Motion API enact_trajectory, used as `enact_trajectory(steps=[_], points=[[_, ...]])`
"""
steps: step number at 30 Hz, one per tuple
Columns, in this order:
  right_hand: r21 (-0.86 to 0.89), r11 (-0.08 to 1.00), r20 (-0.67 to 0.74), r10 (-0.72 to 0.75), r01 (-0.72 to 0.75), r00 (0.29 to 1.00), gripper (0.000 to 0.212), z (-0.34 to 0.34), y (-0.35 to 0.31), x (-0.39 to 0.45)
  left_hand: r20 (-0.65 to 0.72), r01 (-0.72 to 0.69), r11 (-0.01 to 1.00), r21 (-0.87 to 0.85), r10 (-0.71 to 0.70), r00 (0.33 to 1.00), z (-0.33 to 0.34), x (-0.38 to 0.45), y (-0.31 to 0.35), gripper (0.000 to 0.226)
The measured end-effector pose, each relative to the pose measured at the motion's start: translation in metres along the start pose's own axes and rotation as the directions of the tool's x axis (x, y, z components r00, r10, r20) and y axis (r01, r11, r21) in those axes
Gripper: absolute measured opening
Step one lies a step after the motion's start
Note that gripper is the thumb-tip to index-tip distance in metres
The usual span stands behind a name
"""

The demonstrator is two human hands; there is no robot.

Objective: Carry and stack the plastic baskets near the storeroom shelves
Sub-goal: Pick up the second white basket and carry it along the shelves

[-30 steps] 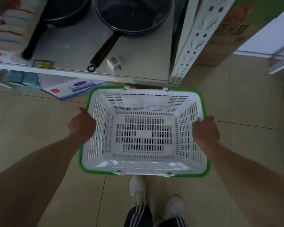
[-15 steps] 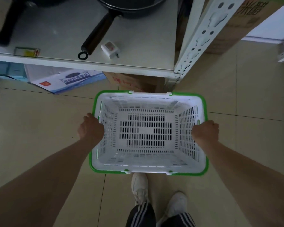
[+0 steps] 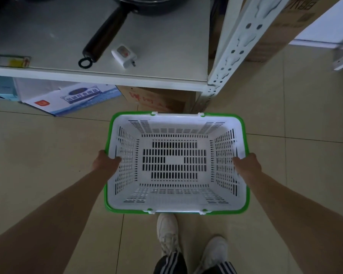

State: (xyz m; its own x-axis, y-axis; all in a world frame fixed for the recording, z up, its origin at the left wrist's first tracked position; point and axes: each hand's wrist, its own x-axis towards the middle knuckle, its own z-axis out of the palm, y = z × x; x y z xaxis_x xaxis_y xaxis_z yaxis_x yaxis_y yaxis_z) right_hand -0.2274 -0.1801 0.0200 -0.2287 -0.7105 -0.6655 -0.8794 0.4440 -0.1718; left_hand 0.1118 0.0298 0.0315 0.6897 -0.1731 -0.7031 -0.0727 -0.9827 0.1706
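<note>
A white slotted plastic basket [image 3: 175,123] with a green rim hangs level in front of me, above the tiled floor. It is empty. My left hand [image 3: 105,162] grips its left rim, thumb inside the wall. My right hand [image 3: 247,165] grips the right rim the same way. The basket's far edge is close to the front corner of the storeroom shelf [image 3: 107,78]. No other basket is in view.
The shelf's white perforated post [image 3: 234,48] stands just beyond the basket. On the shelf lie a black pan handle [image 3: 105,34] and a small white plug [image 3: 124,56]. Cardboard boxes [image 3: 71,95] sit under the shelf. My feet [image 3: 167,232] are below the basket.
The basket has come lower and a little nearer to my body with both hands on it. The shelf has slid up and away in the view.
</note>
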Motion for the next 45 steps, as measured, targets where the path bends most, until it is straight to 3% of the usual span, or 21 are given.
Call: enact_trajectory(steps=[3, 11, 15, 21, 27, 33, 45], points=[[0.094, 0.995, 0.009, 0.035, -0.036, 0.999, 0.023, 0.003, 0.01, 0.015, -0.057, 0.006, 0.998, -0.066, -0.01, 0.998, 0.007, 0.011, -0.007, 0.044], [0.222, 0.975, -0.038, 0.015, -0.006, 0.999, 0.029, 0.014, 0.02, 0.037, -0.098, 0.006, 0.949, -0.315, -0.039, 0.994, 0.017, 0.028, -0.013, 0.039], [0.248, 0.969, -0.033, 0.011, -0.002, 0.999, 0.032, 0.014, 0.021, 0.039, -0.067, 0.027, 0.947, -0.32, -0.051, 0.996, 0.013, 0.026, -0.01, 0.041], [0.257, 0.966, -0.023, -0.016, 0.022, 1.0, 0.02, 0.01, 0.028, 0.043, -0.076, 0.032, 0.951, -0.309, -0.058, 0.995, 0.017, 0.015, -0.007, 0.038], [0.277, 0.96, 0.02, 0.038, -0.042, 0.999, 0.026, -0.009, 0.056, 0.051, -0.079, 0.0, 0.967, -0.254, -0.02, 0.997, 0.031, -0.008, 0.008, 0.04], [0.308, 0.947, 0.043, 0.076, -0.085, 0.996, 0.039, -0.055, 0.091, 0.069, -0.059, -0.007, 0.979, -0.205, -0.005, 0.998, 0.058, -0.046, 0.048, 0.04], [0.279, 0.954, 0.008, 0.109, -0.107, 0.994, 0.042, -0.209, 0.145, 0.137, -0.019, -0.031, 0.984, -0.174, 0.028, 0.999, 0.141, -0.138, 0.169, 0.033]])
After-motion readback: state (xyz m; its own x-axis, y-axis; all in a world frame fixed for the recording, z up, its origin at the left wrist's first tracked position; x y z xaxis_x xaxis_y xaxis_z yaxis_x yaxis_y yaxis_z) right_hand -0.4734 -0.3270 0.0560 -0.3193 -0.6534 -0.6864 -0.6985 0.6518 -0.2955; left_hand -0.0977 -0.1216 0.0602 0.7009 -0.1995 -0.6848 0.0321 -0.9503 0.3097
